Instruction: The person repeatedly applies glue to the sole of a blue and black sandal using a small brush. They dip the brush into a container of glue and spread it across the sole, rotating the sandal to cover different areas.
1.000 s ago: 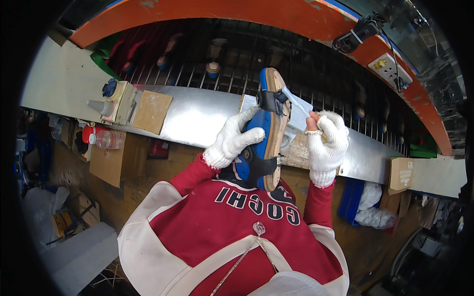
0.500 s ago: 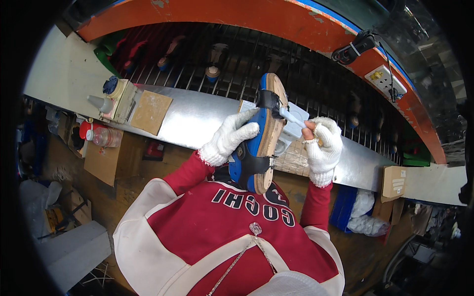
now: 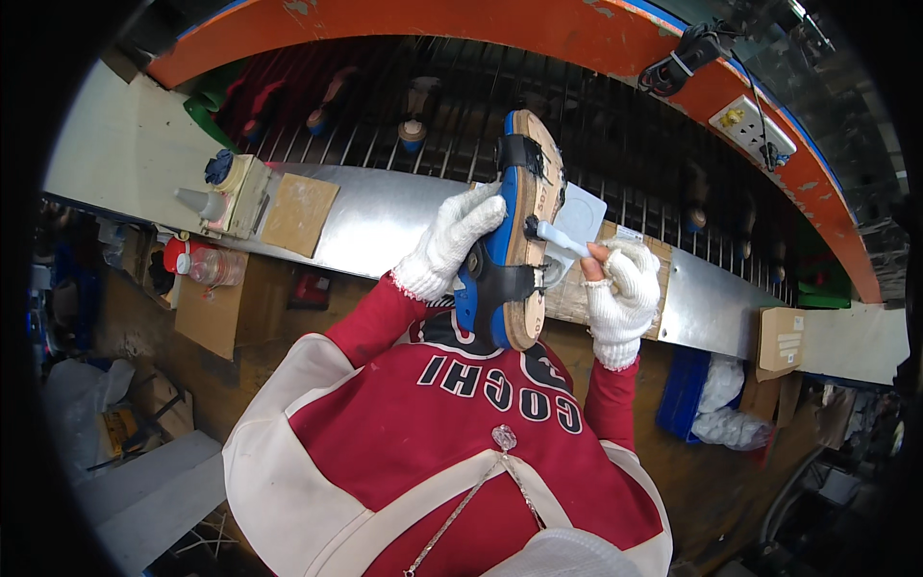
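Observation:
A blue shoe last (image 3: 495, 231) with a tan insole board (image 3: 541, 207) and black straps (image 3: 514, 279) stands lengthwise before my chest. My left hand (image 3: 452, 236), in a white knit glove, is closed round its left side. My gloved right hand (image 3: 620, 293), its thumb and fingertip bare, pinches a pale blue brush (image 3: 567, 238). The brush's dark tip meets the insole board between the two straps. Behind the last, a white container with a raised lid (image 3: 580, 212) is partly hidden.
Beyond the metal ledge (image 3: 365, 221) runs a rack of rods (image 3: 375, 135) bearing several similar pieces under an orange beam (image 3: 404, 24). At left are a cardboard square (image 3: 300, 213), a pale box (image 3: 240, 197) and a plastic bottle (image 3: 216, 267). A blue crate (image 3: 681, 394) sits lower right.
The brush has moved from beside the far strap down to the middle of the insole board. The last has shifted slightly away from my chest, still in my left hand.

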The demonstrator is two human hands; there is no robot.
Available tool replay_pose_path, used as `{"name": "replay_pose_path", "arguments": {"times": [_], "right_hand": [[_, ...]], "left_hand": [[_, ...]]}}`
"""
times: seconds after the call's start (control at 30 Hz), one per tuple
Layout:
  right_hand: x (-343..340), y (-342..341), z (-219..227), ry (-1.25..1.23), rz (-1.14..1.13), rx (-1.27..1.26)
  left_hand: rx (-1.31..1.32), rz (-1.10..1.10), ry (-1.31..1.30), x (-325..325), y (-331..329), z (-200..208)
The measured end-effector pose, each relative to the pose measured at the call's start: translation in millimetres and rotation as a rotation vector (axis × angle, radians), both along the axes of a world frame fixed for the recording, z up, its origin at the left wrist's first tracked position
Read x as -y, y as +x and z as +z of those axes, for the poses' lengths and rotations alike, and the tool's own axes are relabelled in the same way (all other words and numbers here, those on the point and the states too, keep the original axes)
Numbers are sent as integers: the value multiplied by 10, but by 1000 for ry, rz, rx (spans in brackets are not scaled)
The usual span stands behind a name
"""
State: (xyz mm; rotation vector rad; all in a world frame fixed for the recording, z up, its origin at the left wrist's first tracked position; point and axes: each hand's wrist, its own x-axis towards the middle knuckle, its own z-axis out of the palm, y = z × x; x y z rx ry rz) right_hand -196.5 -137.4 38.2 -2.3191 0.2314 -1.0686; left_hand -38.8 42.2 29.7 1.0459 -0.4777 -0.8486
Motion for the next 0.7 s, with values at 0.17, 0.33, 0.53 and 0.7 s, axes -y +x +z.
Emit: {"name": "replay_pose_path", "arguments": {"times": [0.17,0.33,0.53,0.7], "right_hand": [[-14,-103,29,-40,1,-9],[-10,-189,49,-50,6,-1],[-12,-290,49,-64,-24,-18],[196,-287,69,-87,71,63]], "left_hand": [[46,40,1,72,58,50],[100,68,23,156,157,73],[86,76,33,233,178,114],[23,30,42,296,148,157]]}}
